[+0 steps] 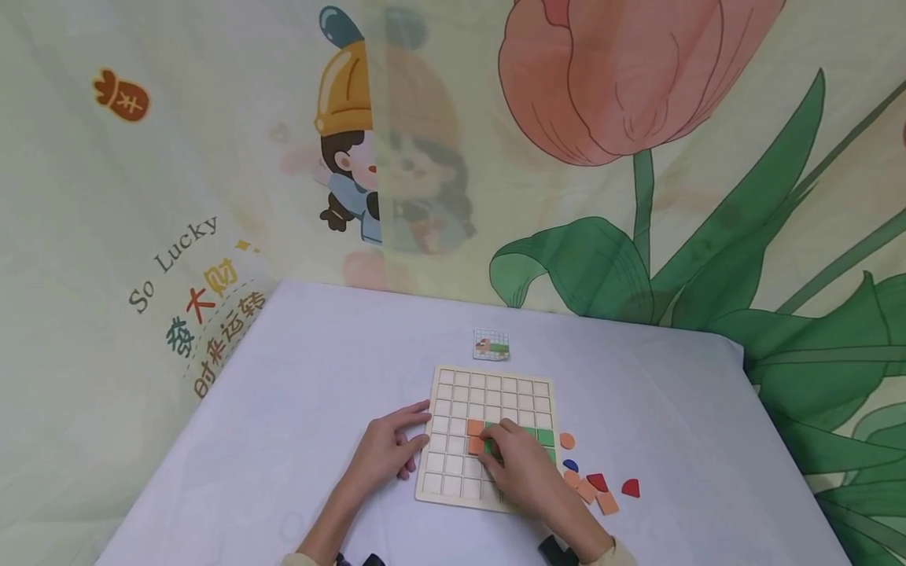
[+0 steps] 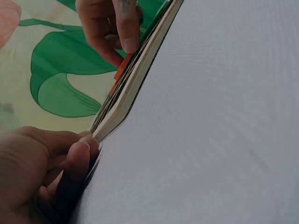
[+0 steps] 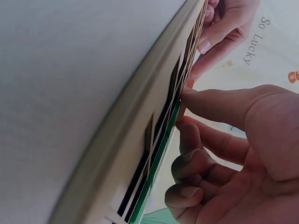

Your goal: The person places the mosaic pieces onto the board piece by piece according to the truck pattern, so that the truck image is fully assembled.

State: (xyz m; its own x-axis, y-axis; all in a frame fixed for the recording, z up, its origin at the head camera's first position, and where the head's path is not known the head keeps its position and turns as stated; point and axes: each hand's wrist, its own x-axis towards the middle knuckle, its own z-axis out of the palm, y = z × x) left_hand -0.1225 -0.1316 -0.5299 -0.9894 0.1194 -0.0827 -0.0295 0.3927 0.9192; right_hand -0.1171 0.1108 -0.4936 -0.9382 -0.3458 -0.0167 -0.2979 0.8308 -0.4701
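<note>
A pale wooden grid board (image 1: 453, 464) lies on the table. My left hand (image 1: 385, 444) is at its left edge, thumb and forefinger touching the rim with the fingers relaxed. My right hand (image 1: 524, 472) reaches over the board from the right. In the right wrist view its thumb and forefinger pinch a small orange tile (image 3: 181, 112) at the board's surface. An orange square (image 1: 475, 428) sits in the grid just left of the fingertips. Green squares (image 1: 545, 437) line the cells to the right, partly hidden by my right hand.
Beyond the board lies a small pattern card (image 1: 491, 344). Right of the board are loose pieces: an orange disc (image 1: 567, 441), a blue half-round (image 1: 570, 465), red pieces (image 1: 631, 488) and orange squares (image 1: 607, 503). A printed curtain (image 1: 439, 157) hangs behind the table.
</note>
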